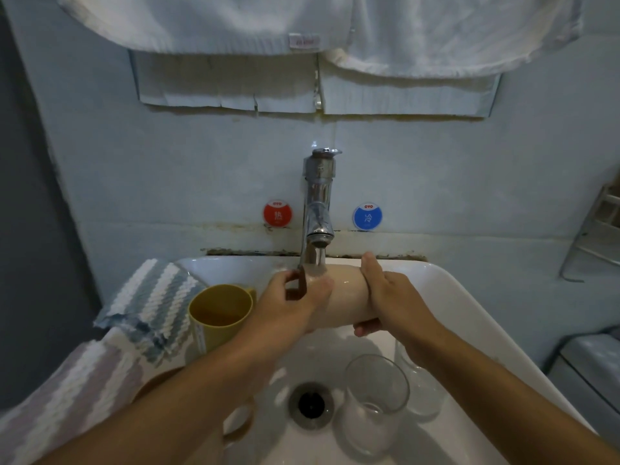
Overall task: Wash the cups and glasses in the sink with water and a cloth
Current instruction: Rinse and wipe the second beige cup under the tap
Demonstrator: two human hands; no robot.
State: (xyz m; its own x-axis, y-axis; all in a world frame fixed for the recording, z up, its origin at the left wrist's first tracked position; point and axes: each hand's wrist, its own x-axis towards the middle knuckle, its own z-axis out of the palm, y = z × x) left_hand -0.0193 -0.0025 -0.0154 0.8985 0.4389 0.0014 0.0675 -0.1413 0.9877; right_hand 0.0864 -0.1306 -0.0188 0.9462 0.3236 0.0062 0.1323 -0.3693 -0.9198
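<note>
Holding a pale pink, smooth cylindrical cup on its side under the stream from the chrome tap, the left hand has its fingers curled about one end and the right hand has its fingers wrapped round the other end, thumb over the top; wet and glossy, it looks light, stiff and slippery, so a two-ended wrap suits it. Below the right fingers stand clear drinking glasses in the white basin, likely fragile and best taken round the wall; left of the left fingers sit a yellow plastic mug and a striped woven cloth.
</note>
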